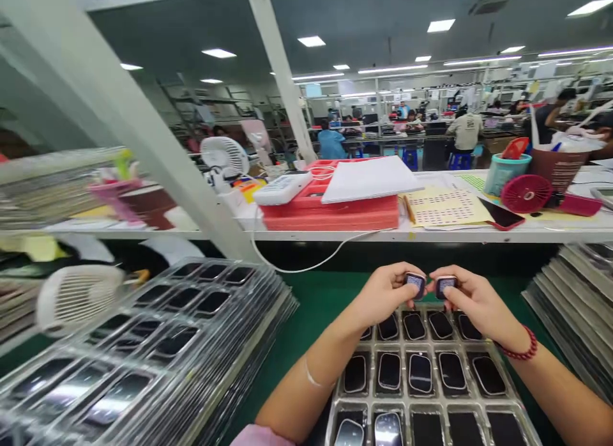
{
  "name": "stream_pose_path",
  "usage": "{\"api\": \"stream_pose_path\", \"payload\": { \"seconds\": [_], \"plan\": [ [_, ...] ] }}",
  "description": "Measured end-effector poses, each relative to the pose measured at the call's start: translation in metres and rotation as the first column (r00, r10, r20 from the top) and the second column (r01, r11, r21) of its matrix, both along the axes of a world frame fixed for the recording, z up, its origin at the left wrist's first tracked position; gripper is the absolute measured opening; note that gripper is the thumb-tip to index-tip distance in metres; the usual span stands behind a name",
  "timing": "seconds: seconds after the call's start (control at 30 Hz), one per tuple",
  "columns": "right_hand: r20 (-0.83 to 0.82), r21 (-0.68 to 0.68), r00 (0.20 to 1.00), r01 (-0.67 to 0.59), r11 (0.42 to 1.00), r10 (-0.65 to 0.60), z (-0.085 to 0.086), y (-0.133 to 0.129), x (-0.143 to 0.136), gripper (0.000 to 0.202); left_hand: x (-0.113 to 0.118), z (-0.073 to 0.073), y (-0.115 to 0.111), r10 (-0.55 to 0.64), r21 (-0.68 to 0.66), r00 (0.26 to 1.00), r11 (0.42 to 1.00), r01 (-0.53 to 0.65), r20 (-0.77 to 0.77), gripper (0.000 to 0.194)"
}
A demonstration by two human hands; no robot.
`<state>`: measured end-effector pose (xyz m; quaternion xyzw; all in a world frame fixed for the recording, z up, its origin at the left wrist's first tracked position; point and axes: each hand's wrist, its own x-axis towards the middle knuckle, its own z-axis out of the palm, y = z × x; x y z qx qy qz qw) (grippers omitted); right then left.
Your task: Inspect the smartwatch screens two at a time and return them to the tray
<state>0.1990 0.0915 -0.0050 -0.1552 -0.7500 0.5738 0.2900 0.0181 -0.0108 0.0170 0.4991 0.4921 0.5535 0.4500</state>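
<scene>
Above the back edge of a clear plastic tray (402,398), my left hand (390,292) pinches a small watch-like device (414,284) with a lit, dark screen. My right hand (472,299) holds a similar device (445,286) beside it, its thumb on the screen. The two devices are close together, with a narrow gap between them. Rows of dark rounded-square devices sit in the tray's compartments below my hands; a few compartments in the front row look dark, and I cannot tell what they hold. A red beaded bracelet circles my right wrist.
Stacked trays of devices (167,344) stand left, and more stacked trays (569,312) right. A shelf (335,236) crosses ahead with red trays (330,216), papers, a phone (502,215) and a cup (506,174). A white fan (79,299) is at left. People sit far behind.
</scene>
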Motion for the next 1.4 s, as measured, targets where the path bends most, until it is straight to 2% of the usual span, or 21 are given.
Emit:
{"api": "stream_pose_path", "payload": {
  "seconds": [0.3, 0.73, 0.87, 1.0, 1.1, 1.17, 1.27, 1.33, 1.4],
  "plan": [
    [0.049, 0.086, 0.998, 0.044, 0.995, -0.048, -0.005, 0.007, 0.004, 0.025, -0.001, -0.006, 0.002, -0.017, 0.040, 0.998, 0.999, 0.015, 0.053, 0.019],
    [-0.033, 0.003, 0.999, 0.023, 1.000, -0.023, -0.001, 0.006, -0.008, 0.025, -0.001, -0.003, 0.008, 0.027, 0.017, 0.998, 1.000, -0.026, -0.051, 0.023],
    [-0.037, -0.017, 0.999, -0.020, 1.000, 0.019, -0.003, 0.009, -0.010, 0.027, -0.001, -0.004, 0.009, 0.010, -0.006, 0.995, 1.000, -0.010, -0.096, 0.030],
    [-0.084, 0.001, 0.996, -0.004, 1.000, 0.004, -0.005, 0.014, -0.012, 0.024, -0.003, -0.006, 0.010, 0.004, -0.001, 0.991, 1.000, -0.004, -0.130, 0.028],
    [-0.112, 0.029, 0.993, -0.024, 0.999, 0.027, -0.006, 0.017, -0.012, 0.042, -0.005, -0.008, 0.010, 0.030, 0.010, 0.991, 1.000, -0.028, -0.129, 0.040],
    [-0.099, 0.027, 0.994, -0.050, 0.998, 0.052, -0.004, 0.017, -0.012, 0.050, -0.005, -0.008, 0.011, 0.048, 0.008, 0.990, 0.999, -0.047, -0.134, 0.042],
    [-0.052, -0.027, 0.996, -0.075, 0.997, 0.074, -0.002, 0.017, -0.010, 0.053, -0.004, -0.006, 0.010, 0.065, 0.007, 0.987, 0.998, -0.064, -0.149, 0.041],
    [-0.025, -0.065, 0.996, -0.081, 0.995, 0.080, 0.000, 0.017, -0.009, 0.047, -0.003, -0.005, 0.009, 0.043, 0.002, 0.987, 0.999, -0.043, -0.152, 0.032],
    [-0.024, -0.048, 0.998, -0.052, 0.998, 0.051, 0.000, 0.016, -0.008, 0.036, -0.003, -0.004, 0.008, 0.019, -0.009, 0.986, 1.000, -0.021, -0.166, 0.024]
  ]
}}
